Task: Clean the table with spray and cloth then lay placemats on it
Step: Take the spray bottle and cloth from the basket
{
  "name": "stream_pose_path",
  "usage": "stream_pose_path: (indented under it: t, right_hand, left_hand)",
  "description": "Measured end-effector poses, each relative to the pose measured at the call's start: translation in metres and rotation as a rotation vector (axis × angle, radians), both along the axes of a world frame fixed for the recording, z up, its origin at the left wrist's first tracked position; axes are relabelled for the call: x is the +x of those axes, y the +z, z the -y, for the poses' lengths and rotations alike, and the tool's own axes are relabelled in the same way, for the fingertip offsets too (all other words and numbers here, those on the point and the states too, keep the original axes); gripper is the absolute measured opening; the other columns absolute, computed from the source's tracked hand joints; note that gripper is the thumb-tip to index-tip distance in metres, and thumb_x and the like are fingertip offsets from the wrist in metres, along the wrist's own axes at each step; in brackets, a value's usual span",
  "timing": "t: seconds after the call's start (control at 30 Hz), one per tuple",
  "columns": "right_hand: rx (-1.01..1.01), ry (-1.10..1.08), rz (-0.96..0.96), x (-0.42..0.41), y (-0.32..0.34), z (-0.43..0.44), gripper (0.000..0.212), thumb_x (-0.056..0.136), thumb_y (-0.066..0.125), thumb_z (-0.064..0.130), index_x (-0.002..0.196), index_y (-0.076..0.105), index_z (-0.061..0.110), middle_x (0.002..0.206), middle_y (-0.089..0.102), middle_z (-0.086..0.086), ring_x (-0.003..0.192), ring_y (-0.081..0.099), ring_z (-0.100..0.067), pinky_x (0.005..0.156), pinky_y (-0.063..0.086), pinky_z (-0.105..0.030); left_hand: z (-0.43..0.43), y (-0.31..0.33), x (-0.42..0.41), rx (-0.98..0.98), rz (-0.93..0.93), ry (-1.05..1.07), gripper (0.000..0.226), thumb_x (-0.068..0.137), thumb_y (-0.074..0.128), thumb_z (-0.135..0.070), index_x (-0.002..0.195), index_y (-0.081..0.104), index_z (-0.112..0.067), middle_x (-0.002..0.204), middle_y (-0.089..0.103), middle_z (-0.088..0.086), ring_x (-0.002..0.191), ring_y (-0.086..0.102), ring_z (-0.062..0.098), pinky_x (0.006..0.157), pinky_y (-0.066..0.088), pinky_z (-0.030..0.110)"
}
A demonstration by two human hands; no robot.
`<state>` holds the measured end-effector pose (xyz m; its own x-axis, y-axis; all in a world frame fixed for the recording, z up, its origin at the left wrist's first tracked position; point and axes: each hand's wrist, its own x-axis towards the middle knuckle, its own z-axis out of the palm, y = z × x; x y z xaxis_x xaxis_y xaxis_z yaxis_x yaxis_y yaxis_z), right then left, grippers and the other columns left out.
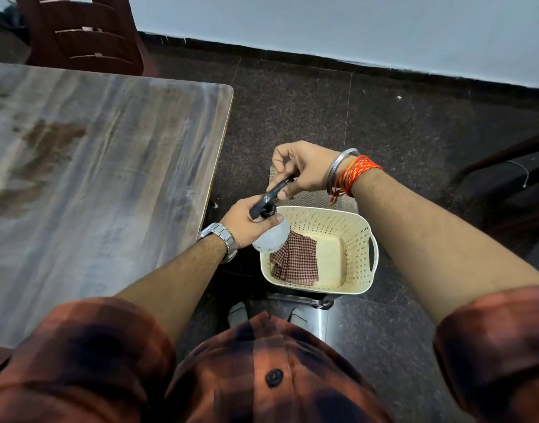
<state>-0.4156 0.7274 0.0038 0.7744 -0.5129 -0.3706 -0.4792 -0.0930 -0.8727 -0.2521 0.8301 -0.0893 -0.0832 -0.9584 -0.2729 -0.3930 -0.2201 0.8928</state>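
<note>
A spray bottle (269,239) with a white body and a black trigger head hangs over the left rim of a cream perforated basket (353,236). My left hand (247,222) grips the bottle's neck. My right hand (305,167) pinches the black nozzle end of the head. A folded checked cloth (297,261), red and dark, lies in the basket's left half. The wooden table (94,178) with smeared stains is to the left of both hands.
The basket stands on a stool (305,299) beside the table's right edge. A dark wooden chair (85,35) is at the table's far side. Another dark chair (506,178) sits at the right. Dark tiled floor meets a pale wall behind.
</note>
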Motion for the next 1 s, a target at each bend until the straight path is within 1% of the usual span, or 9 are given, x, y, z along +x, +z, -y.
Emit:
stream_pose_path:
  t: [0.2, 0.3, 0.4, 0.5, 0.57, 0.63, 0.77, 0.93, 1.0]
  right_hand:
    - [-0.034, -0.278, 0.202, -0.005, -0.012, 0.003, 0.054, 0.068, 0.082, -0.001, 0.113, 0.054, 0.011, 0.105, 0.071, -0.008, 0.1, 0.067, -0.022, 0.091, 0.053, -0.033]
    - [-0.158, -0.697, 0.285, 0.0, -0.052, -0.002, 0.039, 0.076, 0.075, 0.004, 0.11, 0.058, 0.012, 0.108, 0.066, -0.006, 0.098, 0.063, -0.014, 0.091, 0.05, -0.025]
    - [-0.292, -0.969, -0.002, -0.004, -0.111, -0.019, 0.03, 0.084, 0.066, 0.015, 0.113, 0.059, 0.01, 0.112, 0.066, -0.007, 0.102, 0.061, -0.019, 0.093, 0.049, -0.032]
    - [-0.25, -0.795, -0.327, -0.014, -0.168, -0.043, 0.043, 0.087, 0.06, 0.016, 0.128, 0.05, 0.006, 0.13, 0.055, -0.017, 0.12, 0.052, -0.032, 0.1, 0.039, -0.033]
    - [-0.233, -0.744, -0.395, -0.014, -0.199, -0.06, 0.055, 0.084, 0.06, 0.012, 0.135, 0.041, 0.004, 0.145, 0.036, -0.02, 0.127, 0.043, -0.036, 0.105, 0.034, -0.033]
    - [-0.208, -0.758, -0.456, -0.011, -0.226, -0.075, 0.064, 0.08, 0.06, 0.008, 0.139, 0.034, 0.006, 0.152, 0.017, -0.021, 0.124, 0.042, -0.042, 0.106, 0.036, -0.04]
    - [-0.145, -0.828, -0.597, -0.006, -0.264, -0.096, 0.049, 0.078, 0.06, 0.011, 0.12, 0.037, 0.002, 0.125, 0.032, -0.022, 0.106, 0.045, -0.044, 0.095, 0.043, -0.046]
    - [0.199, -0.941, -0.853, -0.008, -0.295, -0.098, 0.091, 0.081, 0.072, 0.036, 0.145, 0.012, 0.011, 0.15, 0.014, -0.023, 0.133, 0.026, -0.042, 0.105, 0.034, -0.052]
    - [0.242, -0.996, -0.897, -0.009, -0.301, -0.098, 0.094, 0.08, 0.072, 0.034, 0.147, 0.009, 0.012, 0.148, 0.025, -0.022, 0.132, 0.03, -0.039, 0.106, 0.031, -0.052]
  left_hand:
    - [0.003, 0.006, -0.018, -0.055, 0.035, 0.209, 0.042, 0.072, 0.078, -0.051, 0.084, 0.066, -0.013, 0.083, 0.068, 0.021, 0.066, 0.053, 0.014, 0.064, 0.051, 0.037]
    - [0.004, 0.01, -0.028, -0.073, 0.105, 0.34, 0.042, 0.083, 0.071, -0.046, 0.088, 0.057, -0.007, 0.078, 0.064, 0.01, 0.07, 0.058, 0.017, 0.066, 0.048, 0.033]
    - [0.004, 0.005, -0.031, -0.106, 0.151, 0.444, 0.035, 0.089, 0.064, -0.043, 0.087, 0.046, -0.013, 0.087, 0.051, 0.002, 0.08, 0.059, 0.023, 0.074, 0.049, 0.033]
    - [0.005, -0.005, -0.027, -0.092, 0.14, 0.443, 0.037, 0.08, 0.062, -0.055, 0.086, 0.04, -0.027, 0.095, 0.048, 0.01, 0.079, 0.06, 0.032, 0.076, 0.054, 0.046]
    - [0.007, -0.011, -0.022, -0.046, 0.089, 0.473, 0.033, 0.074, 0.062, -0.056, 0.087, 0.039, -0.038, 0.09, 0.058, 0.014, 0.075, 0.062, 0.035, 0.076, 0.053, 0.054]
    - [0.008, -0.016, -0.018, -0.023, 0.023, 0.52, 0.03, 0.073, 0.063, -0.049, 0.094, 0.05, -0.033, 0.082, 0.064, 0.003, 0.069, 0.059, 0.028, 0.078, 0.053, 0.057]
    - [0.004, -0.027, -0.015, 0.019, 0.033, 0.564, 0.023, 0.076, 0.06, -0.044, 0.087, 0.064, -0.024, 0.058, 0.057, -0.004, 0.058, 0.055, 0.024, 0.071, 0.055, 0.051]
    - [0.002, -0.033, -0.012, 0.063, 0.118, 0.592, 0.021, 0.077, 0.059, -0.045, 0.079, 0.061, -0.024, 0.055, 0.055, 0.001, 0.053, 0.055, 0.026, 0.062, 0.055, 0.047]
    - [-0.001, -0.033, -0.009, 0.094, 0.145, 0.636, 0.021, 0.077, 0.059, -0.043, 0.075, 0.06, -0.023, 0.055, 0.056, 0.004, 0.055, 0.057, 0.032, 0.063, 0.055, 0.047]
